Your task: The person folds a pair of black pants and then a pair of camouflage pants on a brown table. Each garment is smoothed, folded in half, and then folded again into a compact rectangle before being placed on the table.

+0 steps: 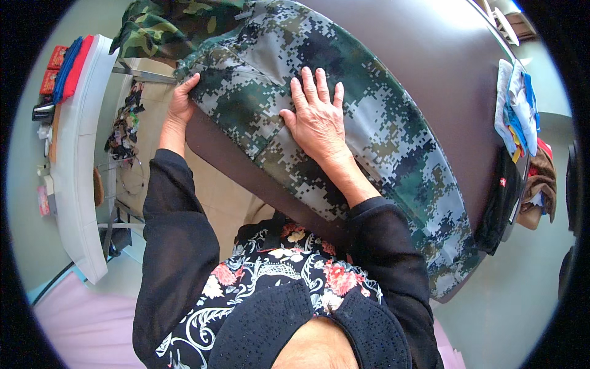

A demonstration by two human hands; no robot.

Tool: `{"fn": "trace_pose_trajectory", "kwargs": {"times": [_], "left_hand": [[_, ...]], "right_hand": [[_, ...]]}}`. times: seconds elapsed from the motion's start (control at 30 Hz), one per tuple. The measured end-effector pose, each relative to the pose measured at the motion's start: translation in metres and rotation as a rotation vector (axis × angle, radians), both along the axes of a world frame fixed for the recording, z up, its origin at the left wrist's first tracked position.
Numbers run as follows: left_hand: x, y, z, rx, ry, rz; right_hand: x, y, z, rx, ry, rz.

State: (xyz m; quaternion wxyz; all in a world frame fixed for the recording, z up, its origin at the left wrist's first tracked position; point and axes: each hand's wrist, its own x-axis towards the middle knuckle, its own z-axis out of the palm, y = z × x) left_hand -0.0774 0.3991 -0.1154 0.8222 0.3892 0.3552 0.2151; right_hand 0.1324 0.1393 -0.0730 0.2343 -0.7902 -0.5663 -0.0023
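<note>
A digital-camouflage garment (382, 124), apparently a pair of trousers, lies stretched along the dark brown table (415, 60). My left hand (181, 102) grips its upper left edge, with the thumb on top and the other fingers hidden beneath the cloth. Flat on the middle of the garment rests my right hand (318, 113), palm down and fingers spread. Beyond the left hand, a woodland-camouflage cloth (156, 37) hangs over the table's far left end and meets the garment's top edge.
A white-topped table (85, 152) at left bears red and blue folded cloths (76, 69). Folded light garments (516, 106) and black cloth (500, 207) lie at the right end of the brown table. A brown cloth (541, 180) hangs beyond. Scraps (124, 124) lie on the floor.
</note>
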Motion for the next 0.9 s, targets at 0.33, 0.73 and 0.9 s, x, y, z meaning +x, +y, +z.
{"fn": "trace_pose_trajectory", "kwargs": {"times": [0.33,0.73,0.9], "left_hand": [[0.022,-0.001,0.031,-0.041,-0.028,0.040],[0.099,-0.163,0.193,1.484,0.427,-0.507],[0.076,-0.209,0.131,1.697,0.507,-0.393]], "right_hand": [[0.000,0.001,-0.004,0.069,0.005,-0.004],[0.049,-0.018,0.024,0.695,1.840,-0.305],[0.072,-0.033,0.018,0.913,2.309,-0.353]]}}
